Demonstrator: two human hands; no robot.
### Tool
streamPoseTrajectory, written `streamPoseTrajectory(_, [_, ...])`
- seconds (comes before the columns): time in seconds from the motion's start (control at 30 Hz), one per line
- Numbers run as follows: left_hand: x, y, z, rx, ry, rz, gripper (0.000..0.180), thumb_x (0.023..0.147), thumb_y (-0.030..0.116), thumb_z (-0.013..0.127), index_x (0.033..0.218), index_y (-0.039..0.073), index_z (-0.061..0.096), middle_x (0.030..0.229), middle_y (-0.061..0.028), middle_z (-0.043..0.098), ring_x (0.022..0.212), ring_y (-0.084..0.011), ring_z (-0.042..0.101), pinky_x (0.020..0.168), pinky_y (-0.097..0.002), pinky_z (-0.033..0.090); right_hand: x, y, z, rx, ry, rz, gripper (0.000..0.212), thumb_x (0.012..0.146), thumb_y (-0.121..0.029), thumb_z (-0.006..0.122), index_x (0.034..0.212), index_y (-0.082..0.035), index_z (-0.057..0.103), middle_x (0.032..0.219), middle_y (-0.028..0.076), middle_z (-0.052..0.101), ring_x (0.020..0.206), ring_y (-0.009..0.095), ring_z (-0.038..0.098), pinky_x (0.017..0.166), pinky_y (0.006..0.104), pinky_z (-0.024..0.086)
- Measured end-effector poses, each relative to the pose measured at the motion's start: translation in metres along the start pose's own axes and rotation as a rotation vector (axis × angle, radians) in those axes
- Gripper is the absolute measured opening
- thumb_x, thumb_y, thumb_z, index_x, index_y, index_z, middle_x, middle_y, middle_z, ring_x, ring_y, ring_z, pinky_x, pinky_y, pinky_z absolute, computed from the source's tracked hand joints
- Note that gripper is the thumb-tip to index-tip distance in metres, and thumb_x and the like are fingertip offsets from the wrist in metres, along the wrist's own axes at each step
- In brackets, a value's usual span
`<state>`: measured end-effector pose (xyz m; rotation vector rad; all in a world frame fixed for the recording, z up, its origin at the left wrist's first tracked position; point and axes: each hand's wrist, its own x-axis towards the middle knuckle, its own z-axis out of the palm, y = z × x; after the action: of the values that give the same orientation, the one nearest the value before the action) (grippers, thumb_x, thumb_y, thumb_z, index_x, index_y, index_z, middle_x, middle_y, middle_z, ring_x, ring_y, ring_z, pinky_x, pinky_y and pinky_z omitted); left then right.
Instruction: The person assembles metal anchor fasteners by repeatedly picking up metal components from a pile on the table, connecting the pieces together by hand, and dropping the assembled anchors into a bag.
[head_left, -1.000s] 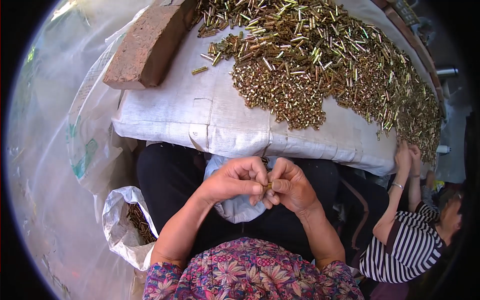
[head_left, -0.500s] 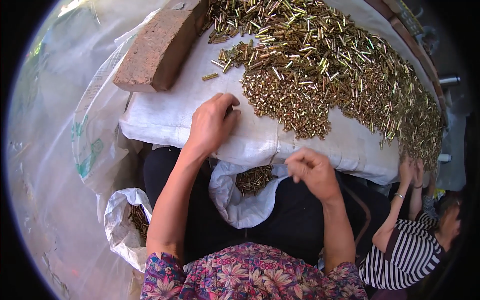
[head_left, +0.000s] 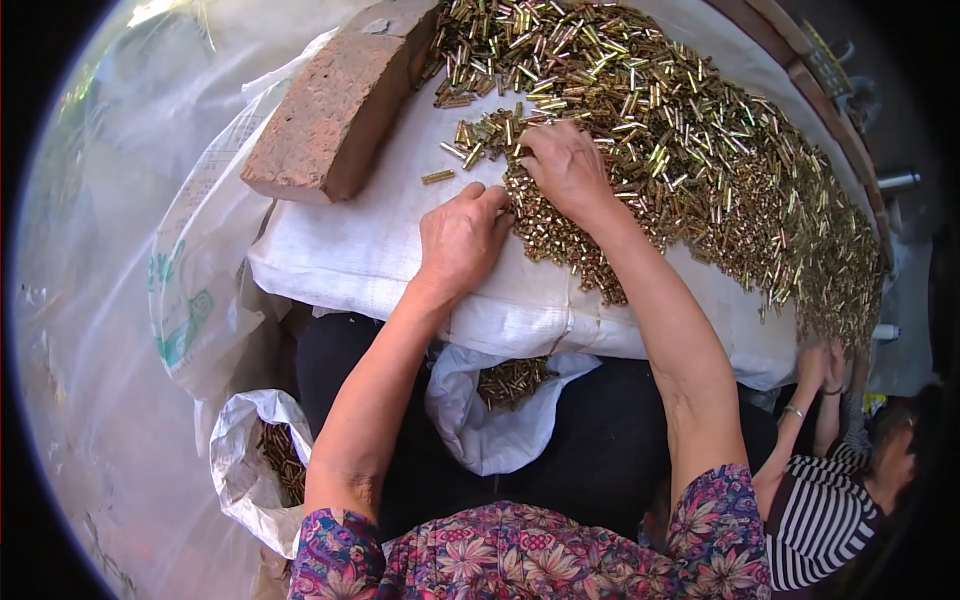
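A large heap of brass-coloured metal tubes [head_left: 640,110] covers the far and right part of a white cloth-topped table [head_left: 370,235]. Smaller shiny metal pieces [head_left: 570,245] lie along its near edge. My right hand [head_left: 568,172] reaches over the heap's left part, fingers bent down among the tubes; what they grip is hidden. Just left of the heap, my left hand [head_left: 462,237] rests low over the cloth with curled fingers, its contents also hidden. A loose tube [head_left: 437,177] lies above that hand. Between my legs, a white bag [head_left: 490,440] holds more small metal tubes [head_left: 513,381].
A reddish brick [head_left: 315,115] stands at the table's far left. Another white bag [head_left: 235,480] with darker tubes sits at lower left. Clear plastic sheeting [head_left: 110,300] spreads along the left. At the right, a person in a striped shirt [head_left: 825,520] has both hands [head_left: 822,368] at the heap.
My right hand has moved from the table's front edge, up and left, onto the heap. My left hand has shifted slightly right, closer to the heap's edge.
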<state>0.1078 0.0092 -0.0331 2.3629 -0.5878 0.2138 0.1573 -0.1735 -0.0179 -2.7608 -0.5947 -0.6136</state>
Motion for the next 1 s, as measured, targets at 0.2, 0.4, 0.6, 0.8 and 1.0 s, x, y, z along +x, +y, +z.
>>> streamPoseTrajectory(0.2, [0.000, -0.002, -0.002, -0.008, -0.006, -0.007, 0.014, 0.081, 0.018, 0.066, 0.089, 0.009, 0.060, 0.084, -0.0104, 0.060, 0.079, -0.0337, 0.063, 0.068, -0.0457, 0.049, -0.009, -0.009, -0.015, 0.013, -0.141, 0.079, 0.015, 0.077, -0.014, 0.069, 0.085, -0.005, 0.060, 0.080, 0.013, 0.061, 0.085, 0.032, 0.057, 0.077, 0.0437, 0.046])
streamPoseTrajectory(0.4, [0.001, -0.002, -0.007, -0.006, -0.045, 0.004, 0.013, 0.082, 0.017, 0.064, 0.089, 0.007, 0.060, 0.086, -0.0119, 0.061, 0.081, -0.0354, 0.062, 0.069, -0.0468, 0.049, -0.042, -0.033, -0.047, 0.050, -0.236, 0.294, 0.017, 0.079, -0.015, 0.069, 0.089, -0.004, 0.061, 0.081, 0.014, 0.061, 0.084, 0.033, 0.057, 0.076, 0.0433, 0.046])
streamPoseTrajectory(0.6, [-0.005, -0.005, -0.019, -0.241, -0.061, -0.019, 0.012, 0.082, 0.012, 0.064, 0.089, 0.004, 0.059, 0.085, -0.0129, 0.063, 0.078, -0.0311, 0.063, 0.070, -0.0403, 0.051, -0.085, -0.028, -0.059, 0.254, -0.028, 0.307, 0.014, 0.081, -0.012, 0.067, 0.092, -0.002, 0.064, 0.089, 0.012, 0.063, 0.086, 0.029, 0.058, 0.078, 0.0375, 0.046])
streamPoseTrajectory(0.8, [-0.030, 0.017, -0.038, -1.083, -0.215, -0.368, 0.010, 0.090, 0.008, 0.061, 0.089, 0.000, 0.056, 0.084, -0.0063, 0.064, 0.074, -0.0109, 0.063, 0.068, -0.0242, 0.051, -0.120, -0.045, -0.082, 1.038, 0.164, 0.676, 0.016, 0.097, -0.017, 0.057, 0.105, -0.004, 0.061, 0.091, 0.004, 0.065, 0.078, 0.009, 0.061, 0.065, 0.0230, 0.047])
streamPoseTrajectory(1.0, [-0.057, 0.043, -0.035, -1.159, -0.313, -0.469, 0.009, 0.093, 0.008, 0.060, 0.097, 0.000, 0.059, 0.085, -0.0064, 0.065, 0.073, -0.0129, 0.063, 0.069, -0.0259, 0.051, -0.148, -0.073, -0.099, 1.322, -0.009, 0.829, 0.024, 0.098, -0.017, 0.053, 0.115, -0.001, 0.060, 0.091, 0.004, 0.063, 0.068, 0.008, 0.058, 0.061, 0.0215, 0.046])
